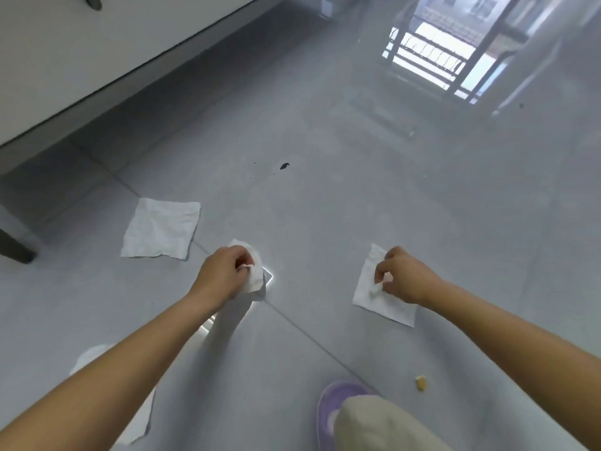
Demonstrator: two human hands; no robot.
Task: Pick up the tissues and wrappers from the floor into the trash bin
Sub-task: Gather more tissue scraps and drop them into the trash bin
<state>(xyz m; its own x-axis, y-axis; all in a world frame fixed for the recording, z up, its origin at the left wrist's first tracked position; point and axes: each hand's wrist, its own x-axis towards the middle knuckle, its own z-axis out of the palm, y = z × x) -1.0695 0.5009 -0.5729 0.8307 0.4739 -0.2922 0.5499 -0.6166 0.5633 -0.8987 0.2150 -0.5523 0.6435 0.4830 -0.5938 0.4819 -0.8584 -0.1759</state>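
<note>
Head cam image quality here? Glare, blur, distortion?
Head view: strong window reflection glares off the glossy floor upper right; a small bright glint beside the left hand; wide-angle bending at the edges; overall soft focus; tissue under the right hand stays legible.

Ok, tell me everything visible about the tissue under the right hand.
The tissue is a white, roughly square sheet of thin, slightly wrinkled paper, lying flat on the grey tiled floor. Its corners point up and down in the view, so it sits turned like a diamond. The right hand covers its right part, with the fingers pinching up a small fold near its middle. Nothing else touches it.
</note>
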